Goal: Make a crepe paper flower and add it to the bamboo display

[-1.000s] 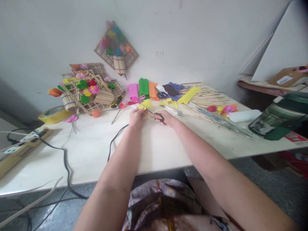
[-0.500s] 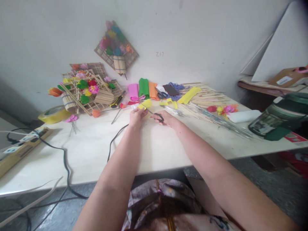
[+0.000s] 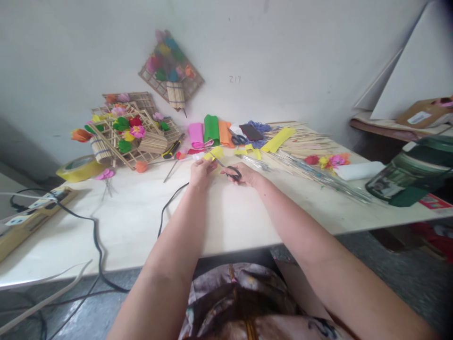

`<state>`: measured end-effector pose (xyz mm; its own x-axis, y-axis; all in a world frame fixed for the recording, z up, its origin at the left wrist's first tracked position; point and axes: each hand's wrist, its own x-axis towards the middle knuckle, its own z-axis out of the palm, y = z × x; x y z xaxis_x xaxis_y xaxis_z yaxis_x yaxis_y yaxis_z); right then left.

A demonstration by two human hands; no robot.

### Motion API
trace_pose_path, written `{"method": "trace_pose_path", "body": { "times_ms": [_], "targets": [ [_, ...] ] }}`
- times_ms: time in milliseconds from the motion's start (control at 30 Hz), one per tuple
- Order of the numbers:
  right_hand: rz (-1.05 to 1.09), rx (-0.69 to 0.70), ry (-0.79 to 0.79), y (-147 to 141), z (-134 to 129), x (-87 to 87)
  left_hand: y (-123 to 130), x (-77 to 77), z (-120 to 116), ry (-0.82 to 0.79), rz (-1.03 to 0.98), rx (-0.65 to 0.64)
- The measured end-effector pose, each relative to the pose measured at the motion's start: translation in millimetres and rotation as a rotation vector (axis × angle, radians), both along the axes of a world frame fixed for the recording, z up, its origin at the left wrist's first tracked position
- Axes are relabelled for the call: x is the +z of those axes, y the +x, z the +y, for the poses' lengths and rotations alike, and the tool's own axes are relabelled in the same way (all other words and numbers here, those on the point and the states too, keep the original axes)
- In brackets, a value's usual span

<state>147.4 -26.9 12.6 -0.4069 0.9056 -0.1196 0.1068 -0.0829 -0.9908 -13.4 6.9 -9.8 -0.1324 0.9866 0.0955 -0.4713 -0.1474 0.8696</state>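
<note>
Reference point: the green paper roll (image 3: 211, 130) against the wall. In front of it, on the near side, the left hand (image 3: 200, 174) is closed on a yellow paper piece (image 3: 218, 152); its fingertips are partly covered and the exact pinch cannot be made out. To the right of that hand, also in front of the roll, the right hand (image 3: 245, 174) grips black-handled scissors (image 3: 236, 177), fingers in or around the loops; the blades point at the yellow paper, their tips blurred, so whether they are apart or together cannot be determined. Right of the roll, past an orange paper roll (image 3: 225, 133), a second pair of scissors (image 3: 239, 140) lies partly overlapped by a dark rectangular object (image 3: 252, 132), too indistinct to identify. Far left of the roll, a power strip (image 3: 35, 222) is cut off by the view; far right, a green tumbler (image 3: 399, 170) extends to the edge.
</note>
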Motion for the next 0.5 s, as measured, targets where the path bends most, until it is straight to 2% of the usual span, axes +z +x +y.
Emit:
{"method": "trace_pose_path", "body": {
  "times_ms": [500],
  "targets": [
    [0.006, 0.006, 0.026, 0.4, 3.8, -5.4, -0.6, 1.9, -1.7, -0.003, 0.011, 0.013]
  ]
}}
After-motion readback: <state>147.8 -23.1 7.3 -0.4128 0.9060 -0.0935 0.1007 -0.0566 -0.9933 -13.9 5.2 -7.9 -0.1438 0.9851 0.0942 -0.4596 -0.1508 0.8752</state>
